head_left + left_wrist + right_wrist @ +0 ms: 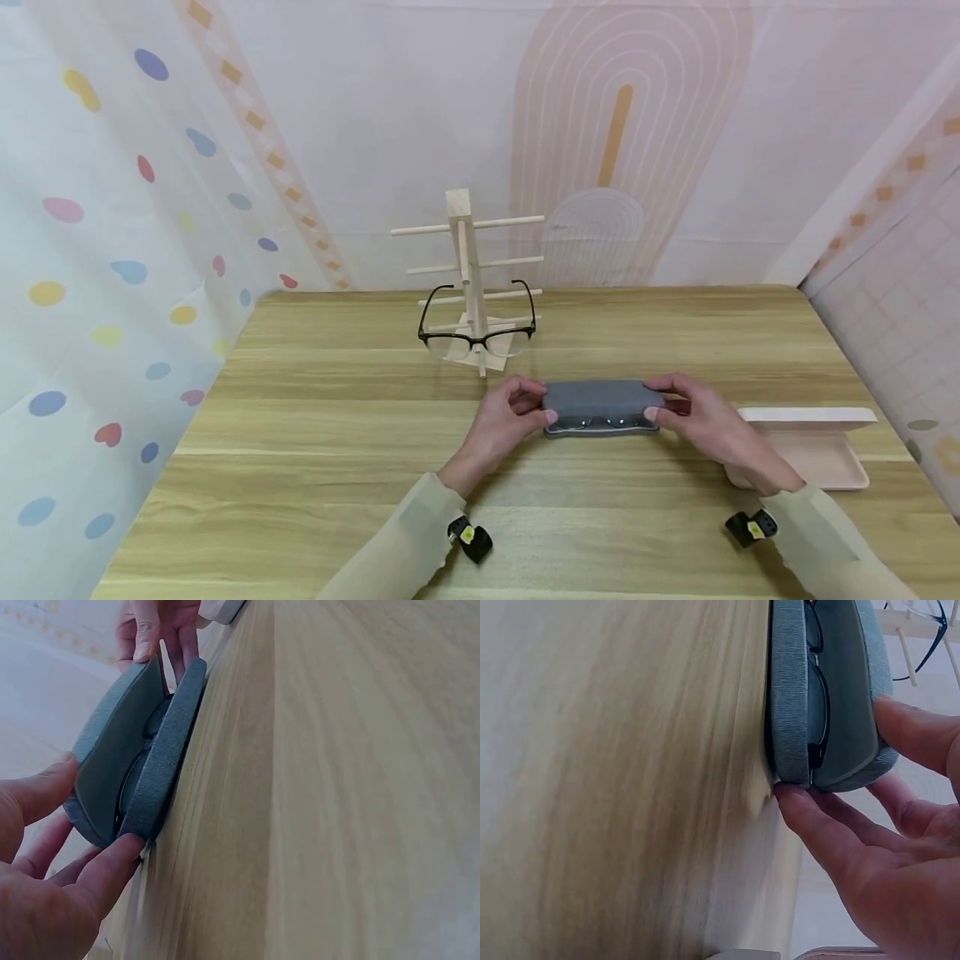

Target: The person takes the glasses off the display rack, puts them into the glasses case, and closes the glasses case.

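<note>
A grey fabric-covered glasses case [600,406] lies on the wooden table [315,467], a little right of centre and nearer the person than the stand; its lid is partly raised, and both wrist views show a pair of dark-framed glasses [816,690] lying inside it. The left hand [506,421] holds the case's left end, thumb on the lid and fingers [112,862] curled at the lower half, so it pinches that end between them; the right hand [701,417] holds the right end the same way, thumb on the lid's edge and fingers [817,825] under the base where it meets the table; both hands are narrowed round the case rather than spread. Behind the case, well apart from it, stands a pale wooden display rack [468,275] with horizontal pegs; a second pair of black-framed glasses [477,329] hangs on its lower pegs, lenses facing the person. Just beside the right hand, on the right of the table, lies an open pale pink case [813,446], its lid standing up behind its base. Patterned cloth walls [112,250] close in the table on three sides; each wrist bears a small black camera mount with a yellow mark.
</note>
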Action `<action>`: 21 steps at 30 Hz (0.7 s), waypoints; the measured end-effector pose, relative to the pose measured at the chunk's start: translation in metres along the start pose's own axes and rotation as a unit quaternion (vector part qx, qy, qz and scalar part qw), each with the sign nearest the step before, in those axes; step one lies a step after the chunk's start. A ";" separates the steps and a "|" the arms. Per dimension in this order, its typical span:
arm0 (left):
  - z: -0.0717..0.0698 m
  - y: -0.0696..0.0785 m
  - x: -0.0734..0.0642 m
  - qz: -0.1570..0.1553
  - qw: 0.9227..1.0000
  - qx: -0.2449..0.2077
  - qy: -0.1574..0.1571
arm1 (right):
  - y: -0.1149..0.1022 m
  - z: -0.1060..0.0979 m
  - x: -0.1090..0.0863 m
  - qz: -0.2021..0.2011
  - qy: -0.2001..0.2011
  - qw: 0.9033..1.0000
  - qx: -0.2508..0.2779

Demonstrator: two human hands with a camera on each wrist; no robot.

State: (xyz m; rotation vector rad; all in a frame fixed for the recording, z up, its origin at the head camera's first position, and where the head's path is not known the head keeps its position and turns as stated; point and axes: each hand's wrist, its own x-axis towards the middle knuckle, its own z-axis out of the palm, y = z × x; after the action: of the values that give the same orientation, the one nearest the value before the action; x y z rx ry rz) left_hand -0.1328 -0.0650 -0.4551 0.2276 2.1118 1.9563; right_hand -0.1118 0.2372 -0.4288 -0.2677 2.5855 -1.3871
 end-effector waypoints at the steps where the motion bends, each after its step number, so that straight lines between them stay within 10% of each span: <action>1: 0.000 0.000 -0.001 0.006 1.000 0.007 0.000 | 0.000 0.001 0.000 0.000 0.003 1.000 -0.008; 21: 0.011 0.000 -0.005 0.014 0.997 0.071 -0.024 | 0.000 0.014 -0.002 -0.016 0.030 0.998 -0.051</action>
State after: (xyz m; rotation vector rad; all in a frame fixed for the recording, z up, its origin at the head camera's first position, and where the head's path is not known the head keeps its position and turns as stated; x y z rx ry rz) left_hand -0.1249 -0.0564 -0.4558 0.3290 2.2297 1.7989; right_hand -0.1061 0.2266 -0.4368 -0.2879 2.7165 -1.2943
